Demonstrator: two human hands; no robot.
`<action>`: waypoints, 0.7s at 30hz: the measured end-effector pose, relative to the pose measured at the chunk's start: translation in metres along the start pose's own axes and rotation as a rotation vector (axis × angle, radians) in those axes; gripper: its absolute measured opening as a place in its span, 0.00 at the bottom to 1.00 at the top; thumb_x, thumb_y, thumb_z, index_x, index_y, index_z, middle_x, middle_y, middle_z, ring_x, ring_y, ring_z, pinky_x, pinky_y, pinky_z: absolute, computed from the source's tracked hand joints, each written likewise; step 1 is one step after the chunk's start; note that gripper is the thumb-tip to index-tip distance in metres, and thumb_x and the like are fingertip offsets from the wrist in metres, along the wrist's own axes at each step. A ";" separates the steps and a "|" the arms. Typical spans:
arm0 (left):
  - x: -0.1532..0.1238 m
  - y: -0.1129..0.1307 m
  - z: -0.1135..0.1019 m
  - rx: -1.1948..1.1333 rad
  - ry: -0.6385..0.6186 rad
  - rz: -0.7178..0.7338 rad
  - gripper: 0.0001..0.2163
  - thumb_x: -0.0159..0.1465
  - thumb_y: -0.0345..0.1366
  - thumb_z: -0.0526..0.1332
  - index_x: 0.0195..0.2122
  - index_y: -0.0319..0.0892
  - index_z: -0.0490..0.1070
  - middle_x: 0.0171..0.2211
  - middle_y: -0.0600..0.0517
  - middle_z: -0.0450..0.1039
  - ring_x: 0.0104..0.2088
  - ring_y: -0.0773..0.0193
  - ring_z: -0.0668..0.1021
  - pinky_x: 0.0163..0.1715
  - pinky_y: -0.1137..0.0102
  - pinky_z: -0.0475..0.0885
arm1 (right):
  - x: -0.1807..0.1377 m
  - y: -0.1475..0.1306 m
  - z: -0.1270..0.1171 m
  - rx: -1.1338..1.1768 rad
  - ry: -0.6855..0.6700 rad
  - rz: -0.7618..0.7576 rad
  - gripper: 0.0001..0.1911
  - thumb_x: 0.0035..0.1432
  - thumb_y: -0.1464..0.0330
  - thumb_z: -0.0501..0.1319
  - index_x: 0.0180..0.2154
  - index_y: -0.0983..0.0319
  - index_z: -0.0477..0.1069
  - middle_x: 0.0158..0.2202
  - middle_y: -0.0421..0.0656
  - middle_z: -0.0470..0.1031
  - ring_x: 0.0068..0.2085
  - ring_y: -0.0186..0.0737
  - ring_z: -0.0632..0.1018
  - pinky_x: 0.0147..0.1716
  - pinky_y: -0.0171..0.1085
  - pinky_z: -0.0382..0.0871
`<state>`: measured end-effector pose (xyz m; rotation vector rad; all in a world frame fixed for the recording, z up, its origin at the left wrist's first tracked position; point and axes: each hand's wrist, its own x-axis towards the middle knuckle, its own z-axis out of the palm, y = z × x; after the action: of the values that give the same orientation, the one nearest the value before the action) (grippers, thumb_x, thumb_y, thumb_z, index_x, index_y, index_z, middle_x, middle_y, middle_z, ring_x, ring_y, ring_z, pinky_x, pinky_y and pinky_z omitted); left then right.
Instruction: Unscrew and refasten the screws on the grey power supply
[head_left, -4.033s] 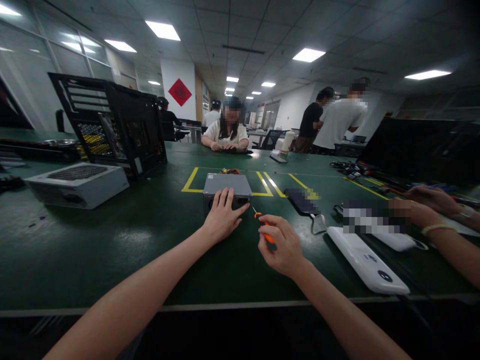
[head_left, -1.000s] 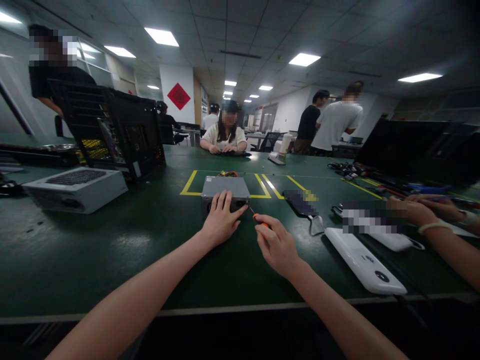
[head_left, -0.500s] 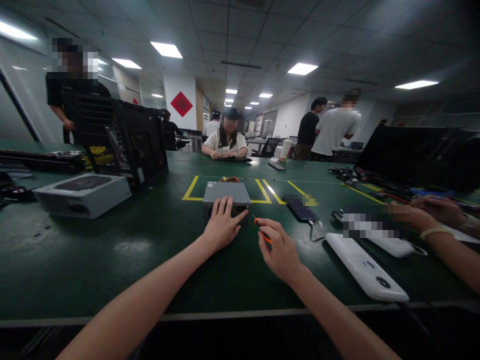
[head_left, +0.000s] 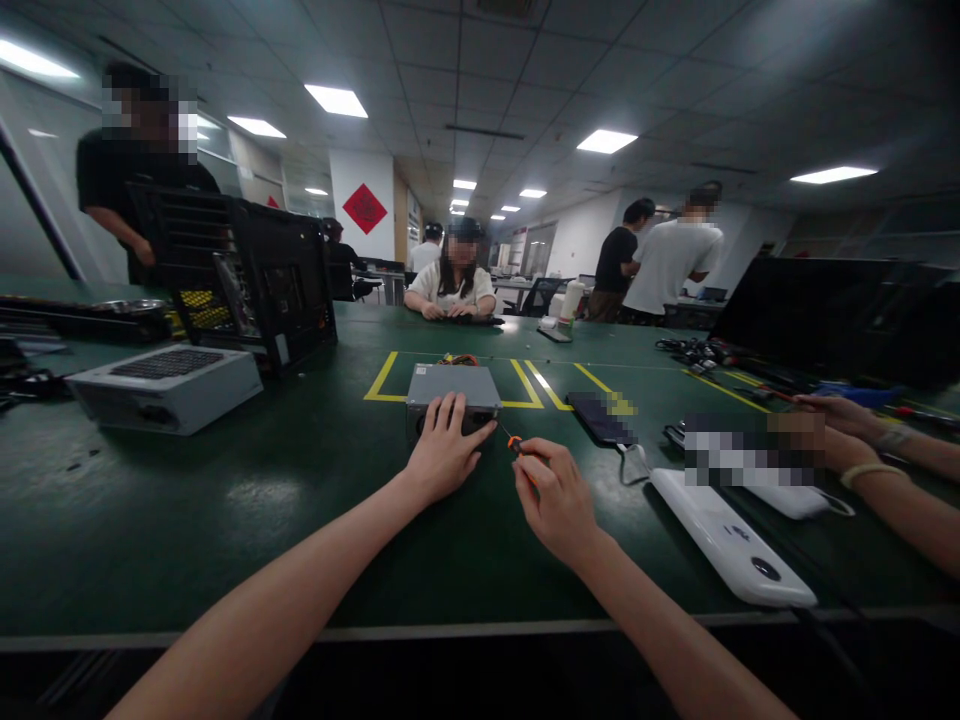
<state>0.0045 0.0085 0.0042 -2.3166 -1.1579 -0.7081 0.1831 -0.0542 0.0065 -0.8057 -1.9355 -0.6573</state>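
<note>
In front of me on the table sits a grey computer power supply point(head_left: 457, 383), with coloured cables behind it. My left hand point(head_left: 442, 445) lies against its front face, fingers stretched up to the top edge and thumb out toward the right corner. A small screwdriver point(head_left: 514, 444) with an orange and black handle is pinched in the closed fingers of my right hand point(head_left: 556, 490). Its thin tip points up and left at the unit's right front corner; whether it sits in a screw is too small to tell.
Another power supply point(head_left: 169, 390) and an open black computer case point(head_left: 247, 275) stand on the left. To the right lie a dark phone point(head_left: 600, 415) on a cable and a white handheld device point(head_left: 731, 535). A co-worker's hands point(head_left: 847, 435) are at the right edge; another person point(head_left: 450, 285) sits opposite.
My right hand has turned slightly around the screwdriver, so less of the orange handle shows. The power supply and my left hand stay put. At right, the co-worker's hands have shifted.
</note>
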 end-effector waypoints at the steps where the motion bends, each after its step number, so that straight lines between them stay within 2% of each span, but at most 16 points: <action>1: 0.000 0.000 0.000 -0.001 0.000 0.000 0.23 0.59 0.39 0.59 0.57 0.54 0.59 0.60 0.44 0.49 0.60 0.45 0.52 0.56 0.49 0.49 | 0.000 0.000 0.000 0.030 -0.002 0.003 0.17 0.54 0.79 0.54 0.45 0.59 0.58 0.45 0.49 0.64 0.46 0.42 0.70 0.37 0.41 0.73; 3: 0.000 0.000 -0.001 -0.004 0.002 -0.002 0.24 0.59 0.39 0.59 0.57 0.54 0.59 0.60 0.44 0.49 0.60 0.45 0.52 0.56 0.49 0.49 | 0.000 -0.001 0.000 0.062 0.001 0.022 0.17 0.55 0.78 0.54 0.45 0.59 0.58 0.47 0.50 0.62 0.49 0.43 0.69 0.38 0.42 0.73; 8: 0.000 0.000 0.000 -0.006 0.009 0.003 0.24 0.58 0.39 0.59 0.57 0.54 0.59 0.60 0.44 0.49 0.61 0.45 0.51 0.57 0.50 0.48 | 0.001 0.000 -0.001 0.009 -0.007 0.008 0.14 0.55 0.77 0.55 0.43 0.59 0.59 0.41 0.48 0.66 0.43 0.42 0.70 0.38 0.44 0.72; 12: 0.000 0.000 0.001 -0.007 0.010 -0.004 0.24 0.59 0.40 0.59 0.57 0.55 0.59 0.60 0.45 0.48 0.61 0.45 0.51 0.57 0.50 0.48 | 0.001 0.001 0.000 0.074 -0.005 0.022 0.15 0.55 0.77 0.54 0.44 0.60 0.58 0.46 0.50 0.65 0.47 0.43 0.70 0.39 0.43 0.72; 16: -0.001 -0.001 0.001 -0.008 0.007 0.003 0.24 0.58 0.40 0.59 0.57 0.55 0.58 0.60 0.44 0.48 0.61 0.45 0.51 0.56 0.49 0.48 | 0.001 0.001 -0.002 0.045 -0.031 0.002 0.13 0.55 0.76 0.55 0.41 0.58 0.60 0.41 0.47 0.68 0.44 0.42 0.71 0.39 0.43 0.71; 19: -0.001 -0.001 0.000 -0.007 0.001 0.000 0.24 0.59 0.40 0.59 0.57 0.55 0.58 0.60 0.44 0.48 0.61 0.45 0.51 0.56 0.49 0.48 | 0.001 0.001 -0.002 0.076 -0.013 0.024 0.15 0.55 0.78 0.54 0.44 0.59 0.58 0.47 0.50 0.65 0.48 0.43 0.70 0.41 0.44 0.71; 21: -0.001 -0.001 0.000 -0.010 -0.003 -0.002 0.24 0.59 0.40 0.59 0.57 0.55 0.58 0.60 0.44 0.48 0.61 0.44 0.51 0.56 0.49 0.48 | 0.000 0.001 -0.002 0.048 0.011 0.054 0.14 0.55 0.76 0.55 0.43 0.59 0.59 0.47 0.51 0.63 0.48 0.44 0.70 0.40 0.44 0.72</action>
<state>0.0035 0.0086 0.0038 -2.3255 -1.1606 -0.7131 0.1848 -0.0542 0.0078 -0.8197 -1.9056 -0.5792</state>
